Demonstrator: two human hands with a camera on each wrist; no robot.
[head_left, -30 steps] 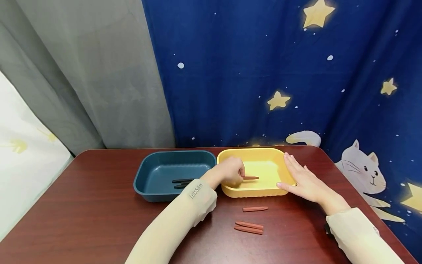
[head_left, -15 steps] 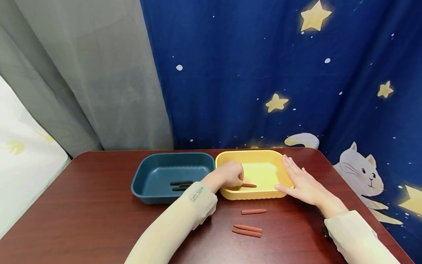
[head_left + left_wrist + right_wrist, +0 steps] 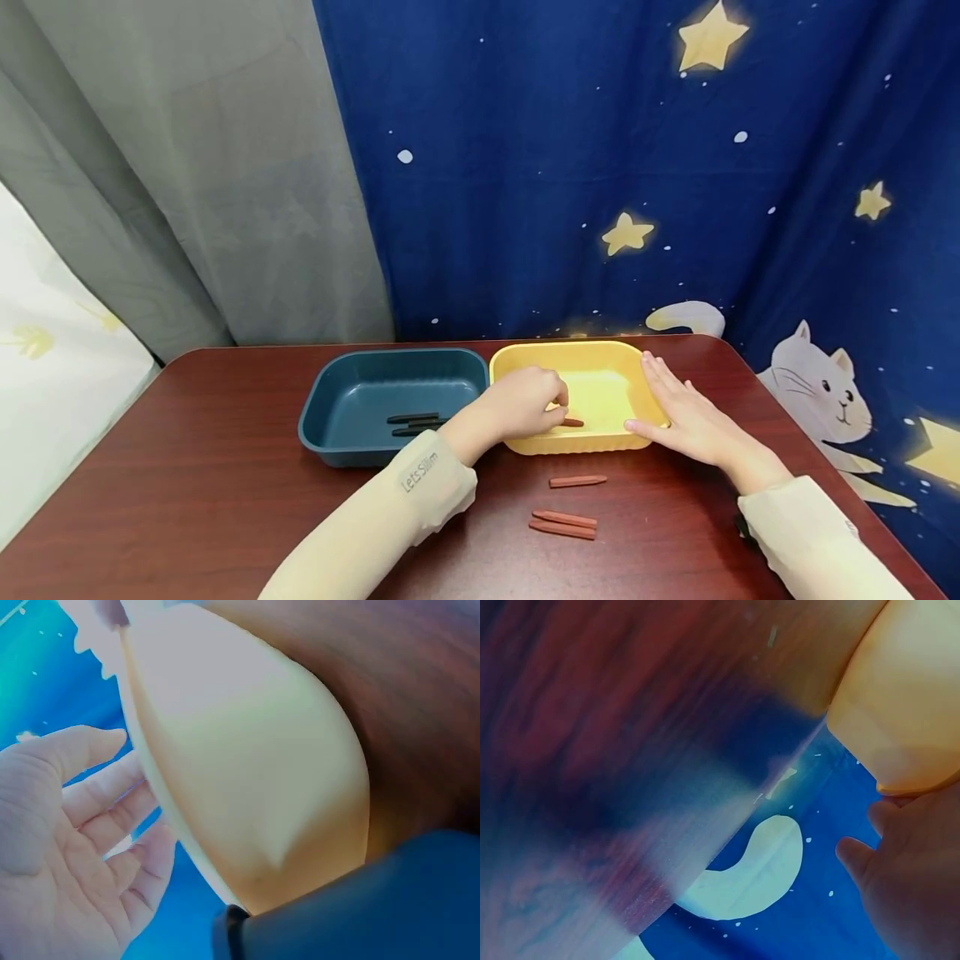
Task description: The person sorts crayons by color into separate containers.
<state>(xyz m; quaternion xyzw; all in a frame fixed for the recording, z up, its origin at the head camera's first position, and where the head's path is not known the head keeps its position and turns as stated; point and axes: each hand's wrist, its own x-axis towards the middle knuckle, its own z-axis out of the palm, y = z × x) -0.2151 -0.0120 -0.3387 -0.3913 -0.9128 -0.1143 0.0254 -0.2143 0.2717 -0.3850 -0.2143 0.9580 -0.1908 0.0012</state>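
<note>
My left hand (image 3: 527,402) is over the left part of the yellow tray (image 3: 573,443), its fingers loosely bent. A red-brown crayon (image 3: 573,422) lies in that tray beside the fingertips, partly hidden by the hand. In the left wrist view, the relaxed fingers of the left hand (image 3: 90,840) hold nothing beside the tray wall (image 3: 262,742). With straight fingers, my right hand (image 3: 693,421) rests against the tray's right side, thumb on the front rim. The right wrist view has part of this hand (image 3: 922,877) touching the tray's outside.
A dark blue tray (image 3: 390,354) stands left of the yellow one, with several black crayons (image 3: 414,417) inside. In front of the yellow tray lie a single red-brown crayon (image 3: 577,481) and a pair (image 3: 564,523) side by side. Curtains hang behind the table (image 3: 225,467).
My left hand has lowered the red-brown crayon toward the front of the yellow tray and loosened its fingers from it. The right hand stays on the rim.
</note>
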